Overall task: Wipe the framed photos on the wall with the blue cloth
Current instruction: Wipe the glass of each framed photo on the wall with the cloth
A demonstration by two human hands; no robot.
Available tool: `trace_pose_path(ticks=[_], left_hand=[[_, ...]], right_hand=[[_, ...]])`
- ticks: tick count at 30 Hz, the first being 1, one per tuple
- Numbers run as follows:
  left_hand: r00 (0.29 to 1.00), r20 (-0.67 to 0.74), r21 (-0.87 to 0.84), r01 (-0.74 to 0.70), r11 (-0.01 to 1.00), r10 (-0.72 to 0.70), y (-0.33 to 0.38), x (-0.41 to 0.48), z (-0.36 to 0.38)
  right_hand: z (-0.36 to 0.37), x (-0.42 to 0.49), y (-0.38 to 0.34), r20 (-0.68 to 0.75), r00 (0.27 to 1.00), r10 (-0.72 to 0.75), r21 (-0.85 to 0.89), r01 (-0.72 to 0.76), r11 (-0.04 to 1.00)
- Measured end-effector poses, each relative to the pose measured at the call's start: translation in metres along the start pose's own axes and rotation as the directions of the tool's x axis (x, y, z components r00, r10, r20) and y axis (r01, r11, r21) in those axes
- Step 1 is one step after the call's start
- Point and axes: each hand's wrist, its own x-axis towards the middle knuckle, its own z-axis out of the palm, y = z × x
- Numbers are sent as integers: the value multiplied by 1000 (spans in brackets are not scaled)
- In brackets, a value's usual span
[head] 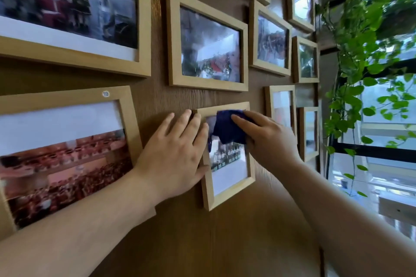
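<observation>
1. My right hand (267, 139) is clamped on the blue cloth (227, 129), pressing it to the small framed photo (227, 159).
2. My left hand (177, 153), fingers spread flat, steadies that frame's near edge.
3. The cloth looks soft; the glass seems fragile, so press lightly.

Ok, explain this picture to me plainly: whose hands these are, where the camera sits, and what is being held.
There is no machine here. A person wears one camera on the head, so you look along their arms at a wooden wall hung with framed photos. The left hand lies flat, steadying the left edge of a small upright frame. The right hand presses a dark blue cloth against the upper part of that frame's glass. A trailing green plant hangs by the window on the right.
</observation>
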Motion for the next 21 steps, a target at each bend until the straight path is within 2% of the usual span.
trace_pose_path(ticks=[3, 7, 11, 16, 21], left_hand=[[999, -10, 17, 41, 999, -41, 2, 13, 12], [998, 13, 102, 65, 993, -67, 6, 20, 32], [996, -8, 104, 86, 991, -86, 7, 22, 44], [993, -24, 103, 120, 987, -118, 11, 21, 54], [991, 3, 124, 136, 983, -137, 15, 26, 60]], right_hand=[[26, 8, -4, -87, 994, 60, 71, -54, 996], [62, -18, -25, -64, 993, 99, 89, -93, 992], [81, -47, -27, -43, 993, 111, 179, -102, 979], [98, -85, -29, -51, 997, 53, 277, -37, 960], [108, -65, -4, -120, 993, -11, 294, 46, 955]])
